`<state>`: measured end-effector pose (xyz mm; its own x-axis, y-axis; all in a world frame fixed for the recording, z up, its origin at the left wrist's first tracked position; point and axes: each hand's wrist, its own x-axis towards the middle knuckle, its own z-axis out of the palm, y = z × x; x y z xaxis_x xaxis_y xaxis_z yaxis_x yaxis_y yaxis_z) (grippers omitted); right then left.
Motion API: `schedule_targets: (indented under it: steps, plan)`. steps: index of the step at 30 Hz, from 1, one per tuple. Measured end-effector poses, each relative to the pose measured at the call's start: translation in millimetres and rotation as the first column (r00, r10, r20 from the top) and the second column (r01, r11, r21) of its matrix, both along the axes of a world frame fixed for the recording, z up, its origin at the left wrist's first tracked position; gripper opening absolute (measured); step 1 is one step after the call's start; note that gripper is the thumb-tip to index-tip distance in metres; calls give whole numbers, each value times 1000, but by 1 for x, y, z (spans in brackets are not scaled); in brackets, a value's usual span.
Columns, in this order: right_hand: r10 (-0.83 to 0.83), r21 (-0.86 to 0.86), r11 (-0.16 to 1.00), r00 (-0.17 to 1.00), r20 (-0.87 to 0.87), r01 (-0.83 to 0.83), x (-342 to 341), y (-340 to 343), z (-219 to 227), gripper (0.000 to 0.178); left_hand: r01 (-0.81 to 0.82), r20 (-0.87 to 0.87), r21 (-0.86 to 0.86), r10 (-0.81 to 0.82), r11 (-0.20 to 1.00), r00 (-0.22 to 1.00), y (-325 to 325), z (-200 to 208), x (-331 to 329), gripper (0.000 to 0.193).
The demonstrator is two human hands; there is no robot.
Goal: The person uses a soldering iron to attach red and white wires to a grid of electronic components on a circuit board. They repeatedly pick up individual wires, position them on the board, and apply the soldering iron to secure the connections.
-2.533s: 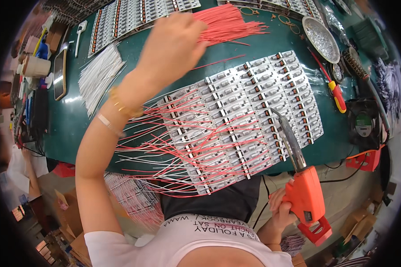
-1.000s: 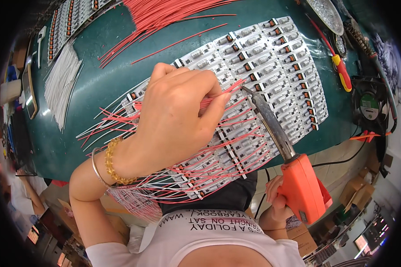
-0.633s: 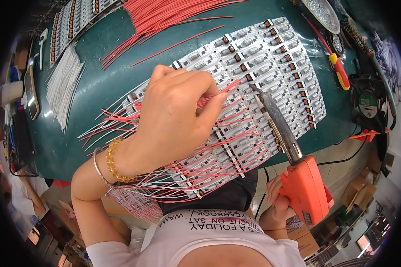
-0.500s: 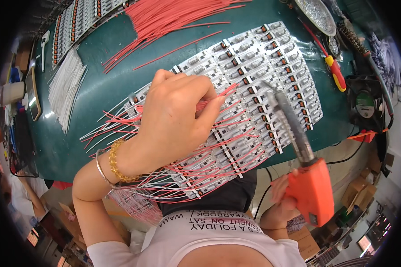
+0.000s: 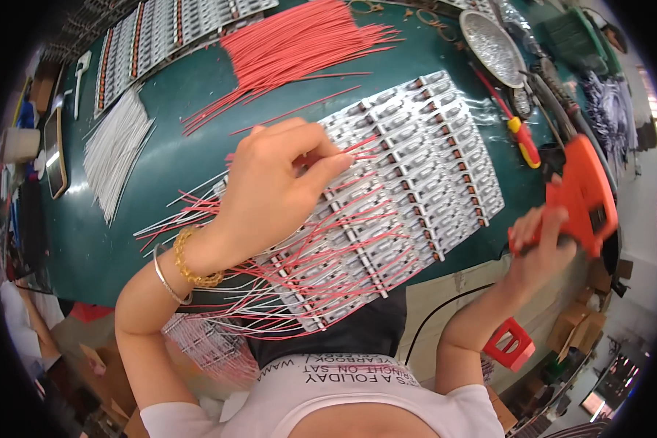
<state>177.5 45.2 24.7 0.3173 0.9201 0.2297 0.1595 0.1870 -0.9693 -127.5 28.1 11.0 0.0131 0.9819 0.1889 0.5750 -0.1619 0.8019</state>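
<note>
My left hand [image 5: 273, 190] is closed over a panel of small circuit boards [image 5: 445, 164], pinching red wires [image 5: 361, 144] between thumb and forefinger. Red and white wires [image 5: 270, 301] trail from the panel's left and lower parts, some running beneath my wrist. Out to the right, my right hand [image 5: 543, 252] grips an orange soldering gun [image 5: 587, 193]. Its metal barrel [image 5: 551, 98] points up toward a silver dish [image 5: 492, 47] of shiny material, away from the panel. The barrel's tip is hard to make out there.
A heap of red wires [image 5: 292, 47] lies beyond the panel, with white wires [image 5: 117, 153] on the left. More board panels [image 5: 160, 44] stand at the far left, near a phone [image 5: 55, 153]. A red-yellow screwdriver [image 5: 524, 142] lies right of the panel. A black cord [image 5: 434, 314] hangs below.
My right hand has carried the soldering gun from over the panel up and right toward the silver dish. My left hand stays over the panel with the red wires. The view has shifted slightly.
</note>
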Motion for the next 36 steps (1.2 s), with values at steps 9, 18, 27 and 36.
schedule_targets:
  steps: [9,18,27,36]
  plan:
    - [304,-191,925,941,-150,-329,-9,-131,-44,87,38,-140,90,-25,995,990,-5,-15,8,17]
    - [303,-277,905,946,-119,-324,-10,-140,-53,75,65,-187,158,-34,985,982,-1,-20,13,19]
    - [366,-465,872,835,411,-153,16,-159,-67,70,60,-202,165,-26,984,979,-2,-17,12,17]
    - [314,-263,913,949,-34,-312,-18,-134,-47,81,62,-197,167,-28,984,980,-2,-18,12,17]
